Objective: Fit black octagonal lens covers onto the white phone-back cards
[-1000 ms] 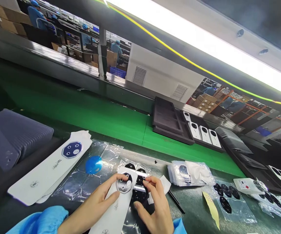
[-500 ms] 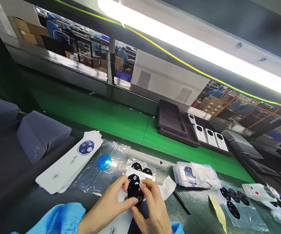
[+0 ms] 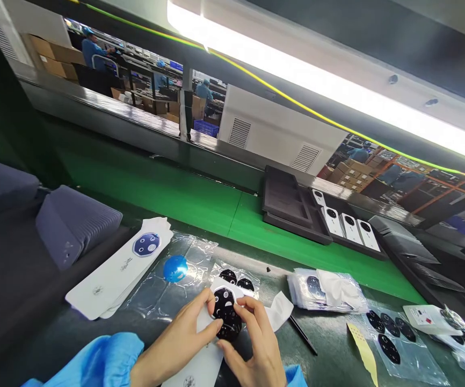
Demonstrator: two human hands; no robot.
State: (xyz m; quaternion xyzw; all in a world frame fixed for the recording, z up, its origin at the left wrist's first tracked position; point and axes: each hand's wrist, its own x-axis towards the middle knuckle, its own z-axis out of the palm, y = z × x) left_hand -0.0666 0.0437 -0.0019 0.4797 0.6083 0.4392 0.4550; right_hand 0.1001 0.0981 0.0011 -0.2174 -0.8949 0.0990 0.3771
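A round black camera lens cover [image 3: 231, 325] with holes is pinched between my two hands. My left hand [image 3: 184, 334] has its thumb on the cover's left edge and its index finger curled above. My right hand [image 3: 255, 339] grips from the right, index finger at the upper edge and thumb below. The cover overlaps the black camera area [image 3: 223, 299] of a white phone back panel [image 3: 198, 370], which lies under my hands. Whether the cover touches that panel I cannot tell. More black lens covers [image 3: 228, 276] lie in clear film just beyond.
To the left are stacked white panels [image 3: 115, 274] and a clear plastic sheet with a blue disc [image 3: 175, 268]. On the right lie a black stick [image 3: 303, 334], bagged panels [image 3: 325, 290], yellow paper [image 3: 363, 352] and a dispenser bottle [image 3: 423, 316]. Dark trays [image 3: 292, 204] stand behind.
The lens cover has shifted slightly down and right relative to the panel's camera area, showing more of it. My hands stay around the cover; the view has moved slightly.
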